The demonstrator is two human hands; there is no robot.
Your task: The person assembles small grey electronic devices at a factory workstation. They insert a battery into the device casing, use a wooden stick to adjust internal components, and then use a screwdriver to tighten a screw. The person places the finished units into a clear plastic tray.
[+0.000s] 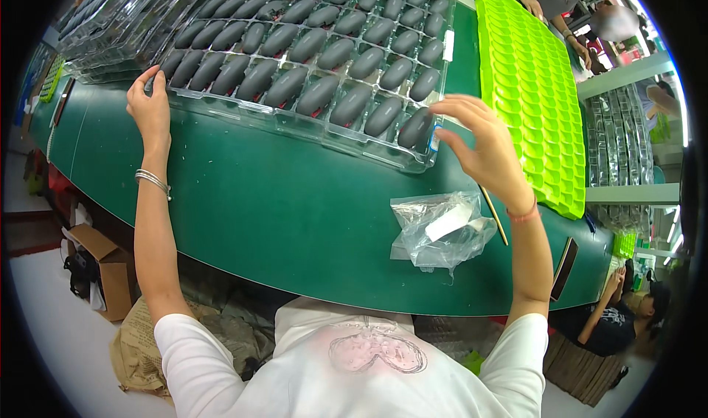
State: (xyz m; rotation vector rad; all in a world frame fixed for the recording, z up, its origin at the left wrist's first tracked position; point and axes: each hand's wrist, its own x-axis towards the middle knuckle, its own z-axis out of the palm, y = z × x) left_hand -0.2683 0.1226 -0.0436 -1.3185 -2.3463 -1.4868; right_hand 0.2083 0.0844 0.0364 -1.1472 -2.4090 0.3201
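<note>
Inside clear tray (pixel 369 147), smooth ovals (pixel 319 95)

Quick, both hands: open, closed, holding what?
Left hand: at the left end of the clear tray; can't tell if its grip is closed.
Right hand: open, thumb and fingers parted at the tray's right end.

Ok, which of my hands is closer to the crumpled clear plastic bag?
Your right hand: it's just beyond the bag, at the near right corner of the clear tray. Your left hand is farther off, at the tray's left end.
</note>
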